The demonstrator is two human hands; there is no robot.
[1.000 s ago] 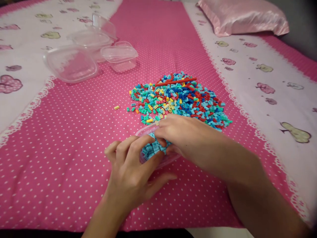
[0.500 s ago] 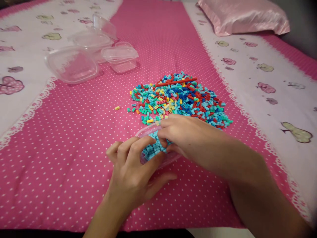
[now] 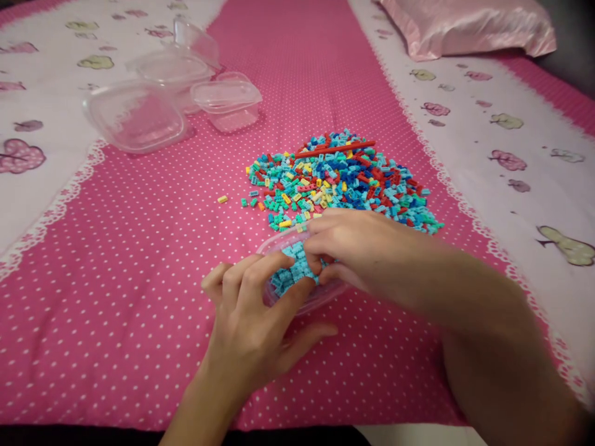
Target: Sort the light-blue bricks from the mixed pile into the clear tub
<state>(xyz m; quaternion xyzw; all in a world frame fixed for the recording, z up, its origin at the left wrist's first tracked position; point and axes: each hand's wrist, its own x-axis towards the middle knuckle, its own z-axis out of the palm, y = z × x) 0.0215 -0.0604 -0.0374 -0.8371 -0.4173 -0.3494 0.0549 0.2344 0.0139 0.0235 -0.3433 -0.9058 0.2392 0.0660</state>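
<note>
A clear plastic container (image 3: 279, 240) holding light-blue toy building bricks (image 3: 294, 263) sits on the bedspread in front of me. My left hand (image 3: 253, 310) lies over its left side with fingers apart and bent. Two of its fingertips reach in at the bricks, and the thumb stretches out free below the rim. From the right, my right hand (image 3: 344, 248) dips into the same container. Its fingers are curled together against the bricks; whatever they pinch is hidden. Just beyond is a mixed pile of small bricks (image 3: 344, 179) in blue, red, green and yellow.
A long red stick (image 3: 334, 149) lies across the pile. One yellow brick (image 3: 222, 199) is off to its left. Several clear containers, among them a large one (image 3: 139, 118) and a small one (image 3: 227, 105), stand at the back left. A pink pillow (image 3: 469, 28) rests at the back right.
The view has shifted slightly. My right hand's fingers have moved a little within the container, uncovering more bricks. My left hand keeps its place over the left side.
</note>
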